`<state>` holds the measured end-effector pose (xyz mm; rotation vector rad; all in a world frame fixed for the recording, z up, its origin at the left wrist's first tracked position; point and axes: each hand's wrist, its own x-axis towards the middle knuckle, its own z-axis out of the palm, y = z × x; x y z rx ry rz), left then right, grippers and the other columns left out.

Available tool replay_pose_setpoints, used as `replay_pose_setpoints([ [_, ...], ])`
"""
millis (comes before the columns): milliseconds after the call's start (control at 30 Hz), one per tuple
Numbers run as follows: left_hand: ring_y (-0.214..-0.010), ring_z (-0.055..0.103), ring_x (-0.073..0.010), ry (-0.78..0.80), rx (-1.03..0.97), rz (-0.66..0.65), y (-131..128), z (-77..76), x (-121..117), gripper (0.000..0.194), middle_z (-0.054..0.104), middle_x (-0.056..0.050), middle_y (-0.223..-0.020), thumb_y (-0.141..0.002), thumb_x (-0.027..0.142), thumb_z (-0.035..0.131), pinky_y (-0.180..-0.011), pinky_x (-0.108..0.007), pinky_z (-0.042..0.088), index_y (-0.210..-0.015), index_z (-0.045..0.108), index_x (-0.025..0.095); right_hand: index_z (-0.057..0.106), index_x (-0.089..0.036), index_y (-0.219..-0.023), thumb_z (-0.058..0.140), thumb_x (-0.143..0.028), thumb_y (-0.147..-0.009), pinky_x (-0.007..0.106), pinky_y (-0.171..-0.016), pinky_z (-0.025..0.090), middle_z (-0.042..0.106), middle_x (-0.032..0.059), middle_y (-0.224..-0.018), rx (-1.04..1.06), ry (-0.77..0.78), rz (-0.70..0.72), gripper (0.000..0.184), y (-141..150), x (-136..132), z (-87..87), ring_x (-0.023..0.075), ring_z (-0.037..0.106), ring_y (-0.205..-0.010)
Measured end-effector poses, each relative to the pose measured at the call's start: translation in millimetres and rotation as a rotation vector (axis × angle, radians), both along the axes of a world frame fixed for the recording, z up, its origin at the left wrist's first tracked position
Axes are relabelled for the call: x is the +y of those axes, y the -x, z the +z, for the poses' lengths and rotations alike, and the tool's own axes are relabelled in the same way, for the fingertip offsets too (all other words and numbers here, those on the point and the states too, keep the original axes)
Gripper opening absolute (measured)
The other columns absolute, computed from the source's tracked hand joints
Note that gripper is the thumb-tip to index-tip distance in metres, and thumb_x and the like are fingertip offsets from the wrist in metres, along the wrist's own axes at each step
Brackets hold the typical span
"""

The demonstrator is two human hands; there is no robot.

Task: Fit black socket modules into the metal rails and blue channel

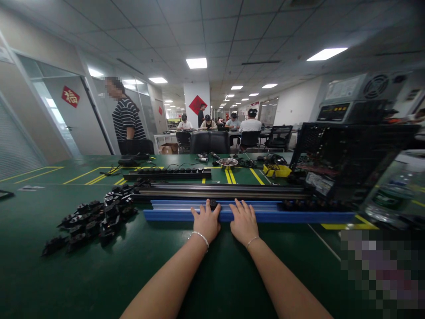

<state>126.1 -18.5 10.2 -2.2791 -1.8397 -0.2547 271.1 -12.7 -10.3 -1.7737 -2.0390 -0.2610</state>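
A long blue channel-shaped rail (179, 215) lies lengthwise across the table in front of me. My left hand (206, 220) rests over its middle, with thumb and index finger on either side of a small black part (213, 204). The other fingers of that hand are spread on the rail. Just to the right, my right hand (245, 222) lies on the rail with its fingers apart, gripping nothing. Several black parts (299, 205) sit in a row at the rail's right end. A pile of similar black parts (94, 219) lies to the left.
Long dark metal bars (226, 191) lie behind the rail, and a black strip (166, 174) beyond them. Farther back are a metal bowl (228, 162) and a yellow bin (277, 170). An opened computer case (345, 155) and plastic bottle (392, 195) stand right. A person (128, 113) stands back left.
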Motion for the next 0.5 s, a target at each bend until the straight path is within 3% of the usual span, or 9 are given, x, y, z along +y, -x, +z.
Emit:
replay_pose_setpoints([
  [233, -0.127, 0.031, -0.0372, -0.01, -0.039, 0.034, 4, -1.0, 0, 0.059, 0.033, -0.013, -0.143, -0.074, 0.041, 0.052, -0.096, -0.067, 0.016, -0.132, 0.037, 0.035, 0.052, -0.021, -0.123, 0.045, -0.015, -0.072, 0.04, -0.106, 0.011, 0.04, 0.0038, -0.14, 0.006, -0.003, 0.004, 0.052, 0, 0, 0.5, 0.0228, 0.027, -0.129],
  [500, -0.128, 0.03, -0.0366, -0.049, -0.064, 0.092, 32, 0.6, 2, 0.057, 0.04, -0.012, -0.139, -0.078, 0.063, 0.037, -0.096, -0.07, 0.01, -0.126, 0.045, 0.035, 0.053, -0.021, -0.122, 0.045, -0.015, -0.071, 0.04, -0.106, 0.011, 0.04, 0.0042, -0.139, 0.016, 0.005, -0.003, 0.052, 1, 0, 1.2, 0.0231, 0.028, -0.128],
])
